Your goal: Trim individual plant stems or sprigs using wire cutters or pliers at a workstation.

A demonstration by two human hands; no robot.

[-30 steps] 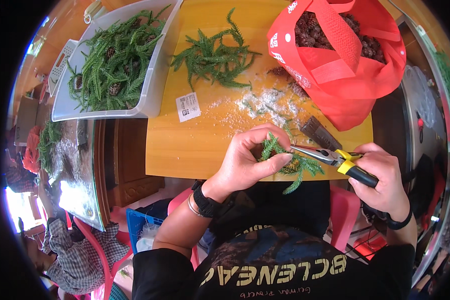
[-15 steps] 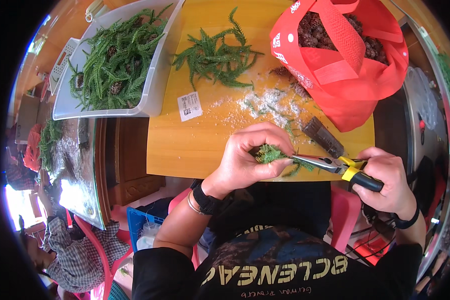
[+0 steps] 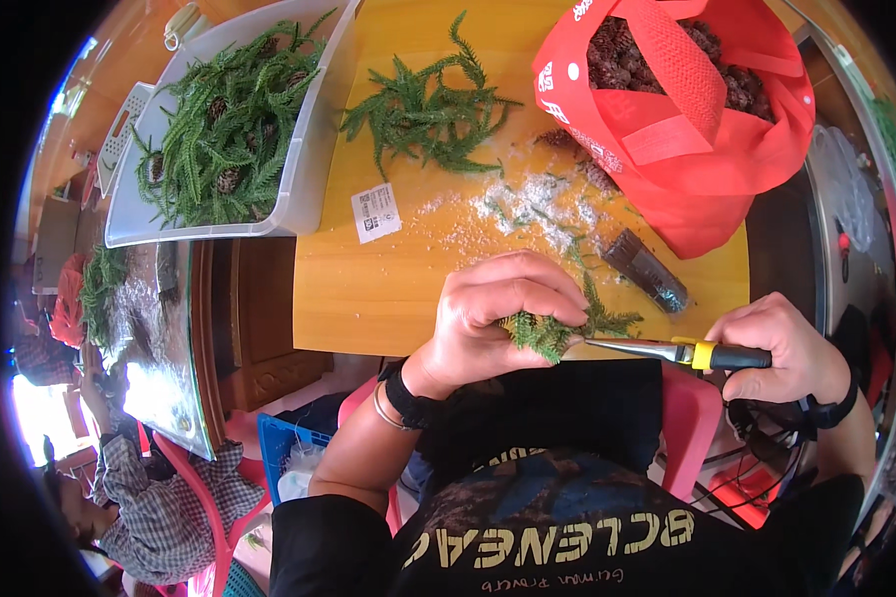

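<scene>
Currently, left hand [image 3: 493,313]: your thumb and fingers are closed, gripping a small green sprig [image 3: 538,333]; hand sits left of the red bag [image 3: 767,159], on your side of it.
Green sprig: in your left hand, nearer you than the red bag; part is hidden by your fingers, needles stick out on both sides of the fingertips.
Right hand [image 3: 788,348]: your fingers are wrapped around the black-and-yellow handles of long-nose pliers [image 3: 679,351]; hand is directly on your side of the red bag.
Pliers: pointing left, tips at the sprig beside your left fingertips; whether the jaws grip a stem cannot be told.
Red bag: on the far right of the yellow tabletop [image 3: 388,308], open on top, filled with brown cones [image 3: 615,65].
Brown bundle [image 3: 647,271]: clear-wrapped, slanting, just on your side of the red bag.
White granules [image 3: 538,204]: scattered left of the red bag, green bits among them.
Loose sprigs [image 3: 433,119]: heaped farther left of the red bag.
Printed label [image 3: 376,213]: lying flat, left of the red bag beyond the granules.
Translucent bin [image 3: 304,189]: well left of the red bag, holding more sprigs with cones mixed in.
Co-worker [image 3: 159,517]: checked shirt, far left of the red bag, toward your side.
</scene>
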